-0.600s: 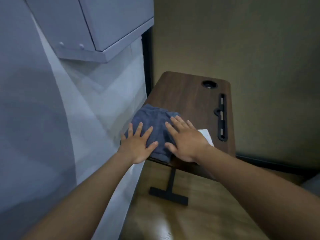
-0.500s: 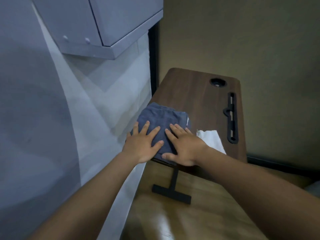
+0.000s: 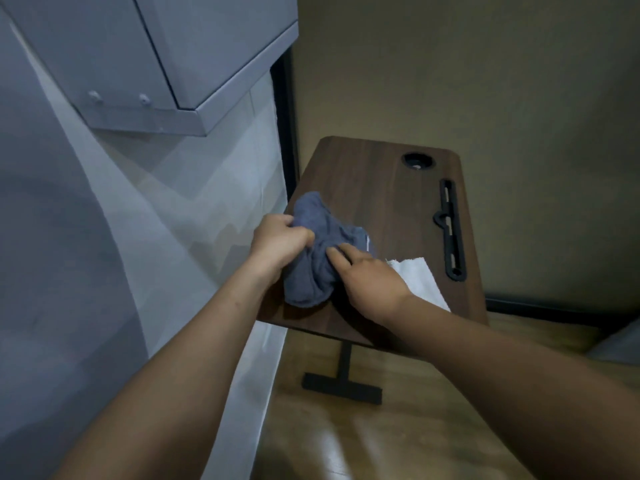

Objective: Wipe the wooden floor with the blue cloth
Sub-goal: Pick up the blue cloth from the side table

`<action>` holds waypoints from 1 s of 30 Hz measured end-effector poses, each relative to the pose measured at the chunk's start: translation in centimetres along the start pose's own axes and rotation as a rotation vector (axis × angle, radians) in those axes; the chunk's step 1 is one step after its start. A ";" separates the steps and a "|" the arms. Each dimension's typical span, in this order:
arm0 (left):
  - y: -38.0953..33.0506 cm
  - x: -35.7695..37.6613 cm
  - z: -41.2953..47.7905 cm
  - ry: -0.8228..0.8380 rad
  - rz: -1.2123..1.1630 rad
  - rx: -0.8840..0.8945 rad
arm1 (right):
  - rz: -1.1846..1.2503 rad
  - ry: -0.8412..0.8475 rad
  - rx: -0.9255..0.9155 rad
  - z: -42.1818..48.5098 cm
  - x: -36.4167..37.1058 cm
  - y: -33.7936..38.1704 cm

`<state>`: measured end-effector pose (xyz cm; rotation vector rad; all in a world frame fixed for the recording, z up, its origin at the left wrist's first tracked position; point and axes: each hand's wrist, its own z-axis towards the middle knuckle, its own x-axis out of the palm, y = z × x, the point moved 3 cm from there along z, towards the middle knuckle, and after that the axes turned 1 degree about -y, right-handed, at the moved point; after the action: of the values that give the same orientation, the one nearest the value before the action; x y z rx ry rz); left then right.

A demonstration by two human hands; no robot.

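Observation:
The blue cloth lies bunched on the near left part of a small dark wooden table. My left hand grips the cloth's left side with curled fingers. My right hand lies on the cloth's right side with its fingers stretched out flat. The light wooden floor shows below the table.
A white paper towel lies on the table, partly under my right wrist. The table has a round hole, a black slot and a black T-shaped foot. A white curtain and a grey cabinet stand to the left; a beige wall rises behind.
My left hand has curled from lying flat and now grips the cloth. The cloth has gone from spread flat to bunched up. My right hand stays on it.

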<state>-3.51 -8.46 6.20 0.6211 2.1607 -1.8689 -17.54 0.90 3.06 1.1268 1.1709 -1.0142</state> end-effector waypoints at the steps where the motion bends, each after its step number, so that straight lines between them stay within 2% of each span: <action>1: -2.0 0.3 -0.6 -0.006 -0.017 0.100 | 0.023 -0.058 0.022 -0.4 -1.2 -0.4; 4: -8.7 2.2 -3.0 0.101 -0.097 0.359 | 0.023 -0.274 0.112 -2.6 -5.4 -2.2; 7: -14.3 6.6 -6.1 0.293 -0.199 0.464 | -0.023 -0.448 0.235 -7.5 -9.7 -5.1; 11: -18.8 15.7 -12.8 0.493 -0.207 0.595 | -0.116 -0.448 0.455 -17.9 -12.6 -9.8; 14: -19.8 23.8 -20.4 0.734 -0.217 0.614 | -0.174 -0.432 0.654 -28.6 -13.1 -12.5; 17: -19.5 31.0 -30.1 0.898 -0.123 0.722 | -0.200 -0.450 0.807 -40.5 -12.6 -13.1; 21: -17.3 38.6 -45.4 0.977 0.171 1.063 | -0.227 -0.369 0.992 -56.8 -10.6 -11.9; 25: -13.0 44.0 -60.0 1.149 0.270 1.387 | -0.216 -0.296 1.251 -72.7 -7.6 -8.5; 30: -5.5 48.4 -77.0 1.453 0.440 1.550 | -0.149 -0.261 1.544 -88.2 -2.3 0.0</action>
<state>-40.50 74.74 3.33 2.9330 -0.1372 -2.6761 -31.78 88.00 2.07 1.9350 0.0495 -2.2099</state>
